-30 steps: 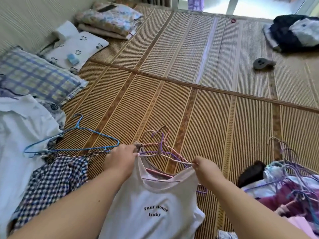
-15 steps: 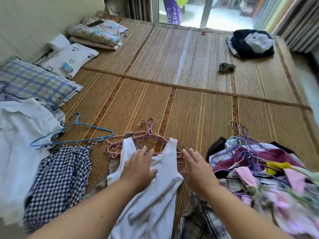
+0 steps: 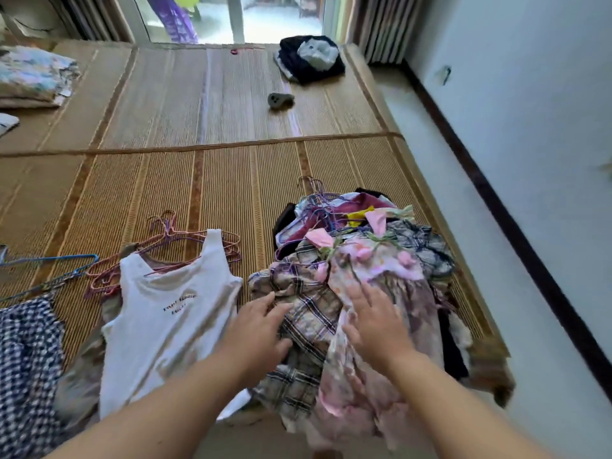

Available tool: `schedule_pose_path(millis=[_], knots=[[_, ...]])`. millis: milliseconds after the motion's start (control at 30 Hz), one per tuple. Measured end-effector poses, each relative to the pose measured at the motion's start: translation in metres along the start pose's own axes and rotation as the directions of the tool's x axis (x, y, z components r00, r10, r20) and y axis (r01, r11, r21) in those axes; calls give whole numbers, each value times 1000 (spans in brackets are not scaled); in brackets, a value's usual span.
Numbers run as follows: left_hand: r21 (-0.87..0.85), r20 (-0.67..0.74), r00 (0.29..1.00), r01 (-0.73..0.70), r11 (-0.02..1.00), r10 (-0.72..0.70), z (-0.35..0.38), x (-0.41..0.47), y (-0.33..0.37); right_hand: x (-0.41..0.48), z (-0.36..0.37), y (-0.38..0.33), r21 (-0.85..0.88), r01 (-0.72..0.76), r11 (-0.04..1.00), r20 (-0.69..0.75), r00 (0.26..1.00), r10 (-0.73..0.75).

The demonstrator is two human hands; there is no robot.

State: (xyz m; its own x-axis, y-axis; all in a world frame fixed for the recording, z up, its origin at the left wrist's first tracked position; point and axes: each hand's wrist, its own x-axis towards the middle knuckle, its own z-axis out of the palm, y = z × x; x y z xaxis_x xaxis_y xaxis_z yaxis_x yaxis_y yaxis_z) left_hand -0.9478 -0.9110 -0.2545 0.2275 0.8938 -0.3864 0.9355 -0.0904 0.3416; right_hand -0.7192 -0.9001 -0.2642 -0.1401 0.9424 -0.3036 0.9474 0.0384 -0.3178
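A white tank top (image 3: pixel 165 323) with dark lettering lies flat on the straw mat, its straps over a bunch of pink and purple wire hangers (image 3: pixel 185 246). To its right is a heap of clothes on hangers (image 3: pixel 357 260), with a plaid shirt (image 3: pixel 308 313) and a pink flowered garment (image 3: pixel 374 273) on top. My left hand (image 3: pixel 258 329) reaches over the plaid shirt with fingers spread. With its fingers straight, my right hand (image 3: pixel 374 323) lies over the pink flowered garment. Neither hand holds anything.
A blue hanger (image 3: pixel 49 263) and a checked navy garment (image 3: pixel 26 352) lie at the left. Further off are folded bedding (image 3: pixel 33 77), a dark clothes pile (image 3: pixel 311 61) and a small grey object (image 3: pixel 280 100). The mat's edge (image 3: pixel 437 226) and a white wall run along the right.
Both hands let go of the white tank top, which now lies flat, and moved right onto the heap of clothes. The view swung to the right.
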Motion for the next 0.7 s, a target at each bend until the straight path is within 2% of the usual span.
schedule_pose_path(millis=[100, 200, 367, 533, 633, 700], knots=[[1, 13, 1000, -25, 1000, 25, 11, 17, 31, 5, -19, 48, 7, -76, 997, -32, 997, 76], [-1, 29, 1000, 7, 1000, -7, 18, 50, 53, 32, -34, 97, -25, -94, 995, -65, 994, 92], [-38, 11, 993, 114, 993, -114, 18, 136, 75, 119, -54, 157, -29, -39, 999, -53, 998, 37], [-48, -16, 971, 238, 970, -239, 20, 226, 82, 211, -61, 182, -19, 24, 1000, 52, 998, -23], [-35, 45, 951, 306, 951, -305, 28, 261, 79, 252, -53, 185, 42, -107, 993, 177, 979, 98], [-33, 112, 950, 297, 954, -292, 35, 271, 79, 268, -44, 184, 119, -213, 970, 234, 955, 181]])
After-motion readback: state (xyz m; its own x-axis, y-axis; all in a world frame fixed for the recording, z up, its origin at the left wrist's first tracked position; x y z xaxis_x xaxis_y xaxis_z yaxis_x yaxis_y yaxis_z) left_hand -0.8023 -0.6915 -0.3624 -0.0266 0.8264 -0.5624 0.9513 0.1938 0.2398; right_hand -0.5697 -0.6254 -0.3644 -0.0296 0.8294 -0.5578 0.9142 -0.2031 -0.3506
